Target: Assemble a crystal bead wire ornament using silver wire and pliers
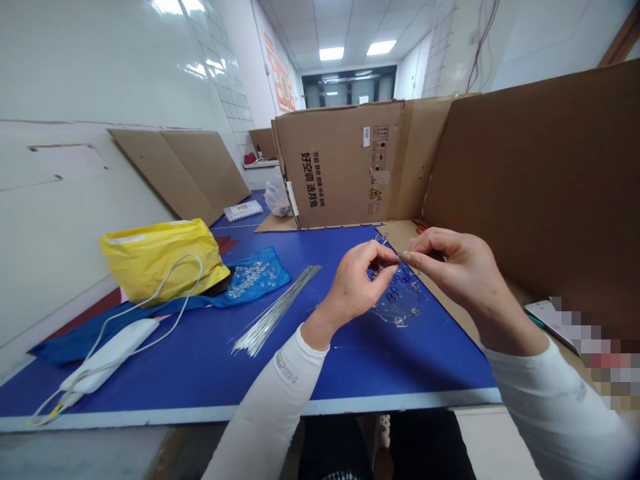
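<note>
Above the blue table (345, 373), my left hand (360, 277) and my right hand (450, 263) meet at the fingertips. Both are closed in a pinch on something thin, too small to make out. Beneath and behind them lie wires with clear beads (399, 321), partly hidden by my left hand. A bundle of thin silvery wires (275, 313) rests to the left of my left hand. Farther left, loose clear beads (253, 277) are spread on a blue cloth or bag (281, 267).
A yellow bag (160, 260) and a white power strip (110, 353) with a looped cable are at the left. Cardboard panels (345, 167) stand along the back and right. A plastic bag (277, 198) and a white case (243, 211) sit at the back left.
</note>
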A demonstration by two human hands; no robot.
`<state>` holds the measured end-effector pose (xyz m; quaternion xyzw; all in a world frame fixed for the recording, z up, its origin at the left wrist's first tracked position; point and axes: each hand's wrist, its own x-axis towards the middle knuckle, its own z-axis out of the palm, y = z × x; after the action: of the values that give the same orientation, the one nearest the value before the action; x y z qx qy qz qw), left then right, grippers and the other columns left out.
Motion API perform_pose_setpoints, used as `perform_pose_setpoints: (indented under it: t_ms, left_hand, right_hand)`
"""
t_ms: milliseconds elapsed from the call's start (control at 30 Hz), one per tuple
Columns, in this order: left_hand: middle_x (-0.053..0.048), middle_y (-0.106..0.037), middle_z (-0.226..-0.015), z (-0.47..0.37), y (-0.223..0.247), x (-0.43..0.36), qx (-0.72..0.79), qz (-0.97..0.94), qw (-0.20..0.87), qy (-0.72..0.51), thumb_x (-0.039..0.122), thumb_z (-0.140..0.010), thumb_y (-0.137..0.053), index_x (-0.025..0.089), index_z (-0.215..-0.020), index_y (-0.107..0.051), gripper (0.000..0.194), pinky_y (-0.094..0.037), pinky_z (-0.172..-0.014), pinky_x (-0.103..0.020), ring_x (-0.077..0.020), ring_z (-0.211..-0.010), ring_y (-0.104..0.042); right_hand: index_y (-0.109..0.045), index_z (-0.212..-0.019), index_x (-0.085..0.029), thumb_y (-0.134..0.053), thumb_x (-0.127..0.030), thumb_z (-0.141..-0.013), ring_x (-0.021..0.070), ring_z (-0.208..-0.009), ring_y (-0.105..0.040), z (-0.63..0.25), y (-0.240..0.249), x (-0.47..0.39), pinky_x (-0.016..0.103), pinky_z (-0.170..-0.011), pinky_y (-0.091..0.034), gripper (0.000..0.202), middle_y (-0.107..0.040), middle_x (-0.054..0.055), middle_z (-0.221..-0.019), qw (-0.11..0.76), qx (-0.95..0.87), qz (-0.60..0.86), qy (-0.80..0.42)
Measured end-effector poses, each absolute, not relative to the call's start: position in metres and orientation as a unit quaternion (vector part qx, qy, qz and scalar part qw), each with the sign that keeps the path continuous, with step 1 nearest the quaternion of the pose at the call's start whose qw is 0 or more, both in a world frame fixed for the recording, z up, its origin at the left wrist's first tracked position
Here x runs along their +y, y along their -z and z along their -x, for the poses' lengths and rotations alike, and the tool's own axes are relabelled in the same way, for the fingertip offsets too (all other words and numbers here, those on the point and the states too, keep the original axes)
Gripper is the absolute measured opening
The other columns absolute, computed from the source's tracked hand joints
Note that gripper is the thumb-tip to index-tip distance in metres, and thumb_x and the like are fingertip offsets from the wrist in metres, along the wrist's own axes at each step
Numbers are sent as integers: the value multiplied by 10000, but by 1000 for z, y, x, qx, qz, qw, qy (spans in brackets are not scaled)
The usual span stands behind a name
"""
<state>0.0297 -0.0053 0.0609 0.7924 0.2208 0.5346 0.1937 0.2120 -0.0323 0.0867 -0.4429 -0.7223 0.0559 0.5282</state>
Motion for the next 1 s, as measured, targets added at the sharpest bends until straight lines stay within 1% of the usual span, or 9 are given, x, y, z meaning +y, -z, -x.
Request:
perform_pose_setpoints:
  t_ms: [133, 267, 400, 500, 567, 700, 800, 900, 1000]
  left_hand:
    - [-25, -705, -822, -30, -59, -3, 236, -781, 192, -545, 147, -843, -676, 183, -867, -642, 55, -483, -634, -250, -125, -705, -622]
    - [-23, -708, -820, -29, -58, -1, 257, -771, 191, -550, 170, -846, -693, 181, -866, -642, 56, -467, -611, -241, -112, -671, -607]
    - [-31, -710, -823, -29, -58, 0, 262, -761, 217, -552, 180, -849, -692, 177, -858, -646, 47, -483, -634, -248, -124, -703, -632]
    - [-35, -710, -828, -29, -58, 1, 269, -751, 248, -549, 192, -838, -699, 175, -862, -646, 61, -485, -643, -252, -127, -706, -632]
    - [-39, -716, -848, -29, -58, 2, 278, -741, 283, -541, 192, -830, -698, 173, -871, -643, 71, -484, -646, -247, -124, -711, -633]
    - [-40, -719, -858, -30, -59, 2, 282, -710, 365, -531, 196, -823, -699, 173, -869, -628, 89, -482, -656, -235, -117, -721, -629]
    - [-34, -709, -830, -30, -59, 2, 264, -695, 401, -536, 248, -805, -738, 174, -870, -622, 152, -477, -647, -231, -113, -710, -613]
    - [-32, -708, -833, -31, -58, 1, 255, -697, 398, -540, 273, -786, -762, 174, -876, -622, 194, -477, -641, -230, -106, -697, -605]
    - [-27, -704, -823, -33, -57, 1, 253, -706, 371, -548, 268, -796, -753, 174, -877, -625, 179, -477, -633, -229, -101, -681, -603]
  right_hand:
    - [-625, -569, -218, -743, -441, -788, 137, -540, -554, -209, -92, -28, 266, -476, -392, 334, -625, -8, -579, 526, -711, 463, -61]
    - [-586, -544, -216, -726, -358, -788, 123, -516, -493, -205, -93, -27, 270, -481, -362, 315, -555, -28, -531, 529, -708, 466, -29]
    - [-564, -525, -218, -713, -260, -742, 117, -514, -467, -202, -92, -23, 282, -496, -344, 266, -536, -32, -544, 535, -699, 474, 0]
    - [-546, -505, -218, -712, -214, -707, 118, -522, -463, -200, -94, -21, 292, -506, -332, 262, -528, -31, -550, 521, -698, 491, -11]
    - [-532, -508, -220, -695, -207, -716, 128, -544, -476, -199, -98, -21, 299, -520, -335, 265, -529, -25, -556, 503, -703, 502, -29]
    - [-521, -534, -224, -674, -245, -741, 147, -588, -494, -198, -105, -23, 309, -550, -350, 258, -544, -8, -582, 484, -708, 505, -95]
    - [-556, -557, -225, -695, -326, -741, 144, -581, -469, -200, -107, -24, 309, -541, -334, 252, -542, -2, -584, 480, -701, 498, -176]
    - [-585, -576, -221, -715, -409, -735, 131, -563, -437, -202, -107, -25, 304, -519, -305, 279, -552, 4, -600, 473, -692, 492, -236]
    - [-594, -594, -215, -733, -449, -734, 133, -597, -462, -205, -107, -27, 301, -542, -335, 305, -580, 12, -642, 477, -691, 475, -264]
